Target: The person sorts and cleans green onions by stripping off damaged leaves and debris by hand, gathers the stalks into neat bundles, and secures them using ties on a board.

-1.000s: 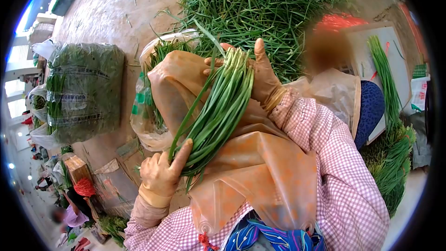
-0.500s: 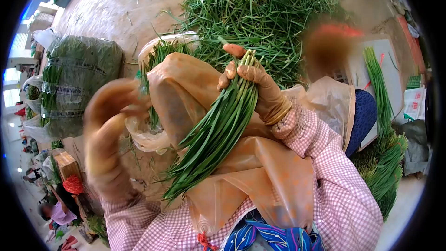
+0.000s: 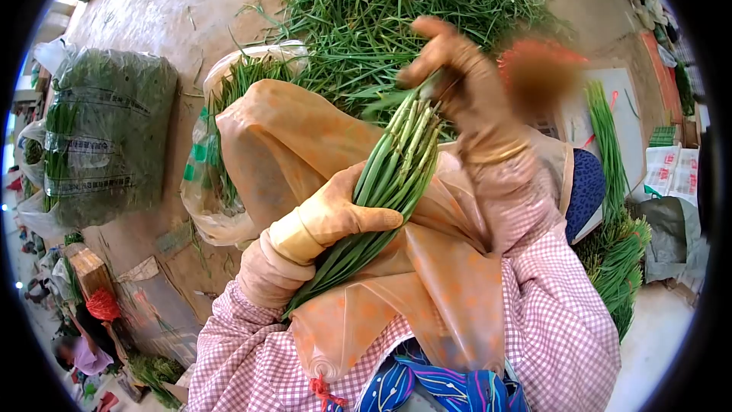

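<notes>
My left hand [image 3: 335, 210], in a pale yellow rubber glove, is closed around the middle of a bunch of green chives [image 3: 396, 160]. The bunch lies slantwise over my lap, pale cut stem ends up and to the right, leaves down toward my left sleeve. Just beyond the stem ends, my gloved right hand [image 3: 457, 69] is raised and blurred by motion. Its fingers look stretched out and apart. A few smeared green leaves show beside its fingertips; whether it touches them I cannot tell. An orange-tinted plastic apron [image 3: 305, 122] covers my knees.
A large heap of loose chives [image 3: 412, 8] lies ahead on the floor. An open plastic bag [image 3: 221, 217] with chives stands left of my knee, beside a big wrapped bale [image 3: 110, 137]. At right are a white board [image 3: 621, 126] with chives and a pile of bundled chives [image 3: 618, 267].
My left hand has come in from the left and closed on the bunch. My right hand has let go of the stems and moved up and right. The bunch has shifted slightly.
</notes>
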`<state>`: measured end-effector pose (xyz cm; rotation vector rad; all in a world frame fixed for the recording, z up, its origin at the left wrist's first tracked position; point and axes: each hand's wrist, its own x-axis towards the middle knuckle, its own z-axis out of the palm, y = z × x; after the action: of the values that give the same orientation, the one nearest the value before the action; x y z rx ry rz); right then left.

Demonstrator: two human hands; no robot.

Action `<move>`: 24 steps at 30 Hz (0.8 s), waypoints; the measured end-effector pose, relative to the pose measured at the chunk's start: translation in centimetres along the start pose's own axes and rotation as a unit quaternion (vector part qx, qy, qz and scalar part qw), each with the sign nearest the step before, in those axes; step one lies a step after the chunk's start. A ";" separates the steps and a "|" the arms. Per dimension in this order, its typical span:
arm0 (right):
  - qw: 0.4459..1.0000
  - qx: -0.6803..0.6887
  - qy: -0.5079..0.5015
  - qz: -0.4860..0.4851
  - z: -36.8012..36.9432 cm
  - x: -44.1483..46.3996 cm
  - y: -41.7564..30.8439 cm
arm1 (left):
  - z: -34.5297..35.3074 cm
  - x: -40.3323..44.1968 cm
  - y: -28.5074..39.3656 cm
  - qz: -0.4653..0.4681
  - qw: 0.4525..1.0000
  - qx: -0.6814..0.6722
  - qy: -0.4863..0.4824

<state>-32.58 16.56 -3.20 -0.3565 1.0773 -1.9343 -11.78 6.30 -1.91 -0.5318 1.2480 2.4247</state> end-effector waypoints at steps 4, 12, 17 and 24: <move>0.975 0.060 -0.048 -0.209 -4.6 2.9 -5.4 | -0.7 -0.1 -0.3 0.007 1.000 0.014 0.008; 0.736 -0.491 0.122 -0.451 -19.8 6.3 -9.5 | -0.9 0.0 -0.3 0.006 0.998 0.056 0.029; 0.965 -0.243 0.087 -0.044 -6.1 2.3 -7.0 | -0.7 0.4 -0.6 0.041 0.997 0.052 0.048; 0.893 -0.427 -0.143 0.005 0.3 0.4 0.5 | -0.4 0.3 -0.2 0.016 0.997 0.057 0.050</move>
<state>-32.42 15.96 -3.50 -1.0724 1.6660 -1.2342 -11.83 6.14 -2.39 -0.6103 1.4370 2.3606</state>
